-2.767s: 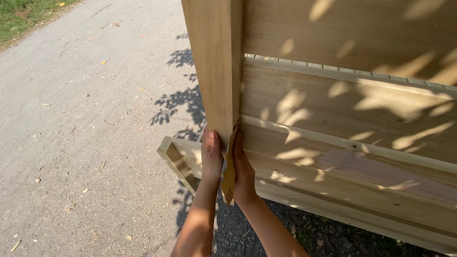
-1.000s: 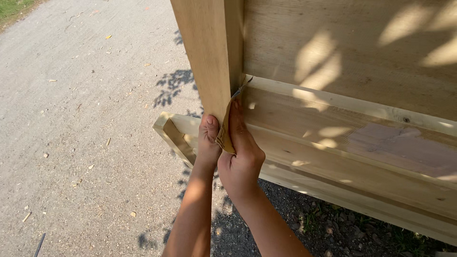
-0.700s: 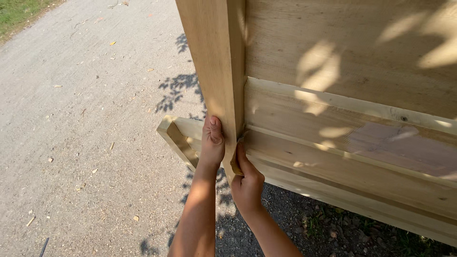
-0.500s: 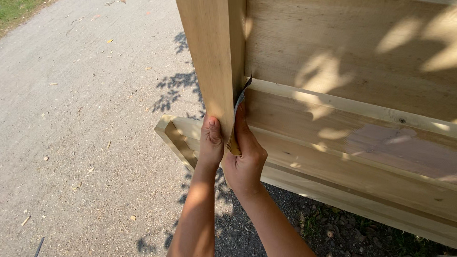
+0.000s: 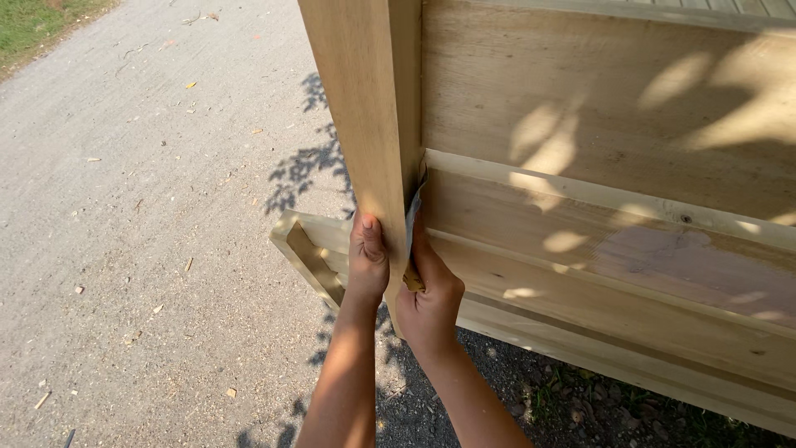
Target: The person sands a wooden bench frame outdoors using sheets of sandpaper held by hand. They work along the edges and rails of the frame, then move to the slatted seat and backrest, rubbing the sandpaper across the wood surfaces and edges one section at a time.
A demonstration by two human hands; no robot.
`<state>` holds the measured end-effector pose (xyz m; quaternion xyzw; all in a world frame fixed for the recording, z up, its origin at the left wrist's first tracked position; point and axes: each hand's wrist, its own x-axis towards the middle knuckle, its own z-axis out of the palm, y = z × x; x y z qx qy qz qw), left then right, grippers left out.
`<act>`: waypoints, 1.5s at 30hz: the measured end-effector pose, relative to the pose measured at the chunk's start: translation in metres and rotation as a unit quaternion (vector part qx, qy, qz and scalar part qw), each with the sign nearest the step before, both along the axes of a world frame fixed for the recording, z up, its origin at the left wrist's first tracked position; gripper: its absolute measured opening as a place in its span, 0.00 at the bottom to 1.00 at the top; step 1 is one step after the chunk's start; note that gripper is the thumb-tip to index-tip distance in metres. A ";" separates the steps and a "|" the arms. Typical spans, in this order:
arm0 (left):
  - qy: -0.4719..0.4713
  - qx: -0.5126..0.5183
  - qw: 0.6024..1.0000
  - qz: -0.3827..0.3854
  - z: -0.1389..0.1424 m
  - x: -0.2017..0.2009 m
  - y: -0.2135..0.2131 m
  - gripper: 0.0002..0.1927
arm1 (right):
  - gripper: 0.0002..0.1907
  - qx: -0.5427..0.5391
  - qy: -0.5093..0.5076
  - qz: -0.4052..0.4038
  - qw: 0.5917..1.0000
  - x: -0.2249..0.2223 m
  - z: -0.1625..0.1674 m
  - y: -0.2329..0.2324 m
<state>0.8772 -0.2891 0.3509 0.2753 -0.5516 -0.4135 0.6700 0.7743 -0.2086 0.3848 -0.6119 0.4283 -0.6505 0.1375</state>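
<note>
A tall pale wooden post (image 5: 365,124) stands at the corner of a large wooden panel structure (image 5: 605,216). My left hand (image 5: 366,259) grips the post's outer face near its lower end, thumb up. My right hand (image 5: 427,290) presses a folded sheet of sandpaper (image 5: 412,217) against the post's inner edge, where the post meets the horizontal rails. The sandpaper's grey back shows above my fingers and a tan edge shows below.
A lower wooden frame piece (image 5: 307,253) juts out to the left behind the post. Pale gravel ground (image 5: 141,224) with wood chips and leaf shadows spreads left. Grass (image 5: 41,21) edges the far top left. Dark soil and weeds (image 5: 572,398) lie under the structure.
My right hand has rubbed the sandpaper up and down along the post's inner edge; it now sits about where it was half a second ago. My left hand stays on the post.
</note>
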 end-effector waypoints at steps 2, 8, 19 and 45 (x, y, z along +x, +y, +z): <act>-0.005 0.014 1.000 -0.009 0.002 0.001 0.002 0.39 | 0.30 0.084 0.021 -0.017 0.996 -0.001 -0.004 0.010; 0.053 0.003 0.997 -0.049 0.022 -0.005 0.010 0.39 | 0.30 -0.012 0.042 0.015 0.999 -0.014 0.037 0.003; 0.010 0.003 1.000 0.020 -0.008 -0.003 -0.010 0.44 | 0.32 0.113 0.068 -0.028 0.991 0.004 -0.027 0.023; 0.077 0.079 0.994 -0.008 -0.034 -0.008 0.035 0.43 | 0.23 -0.007 -0.012 0.065 0.998 -0.011 -0.089 0.000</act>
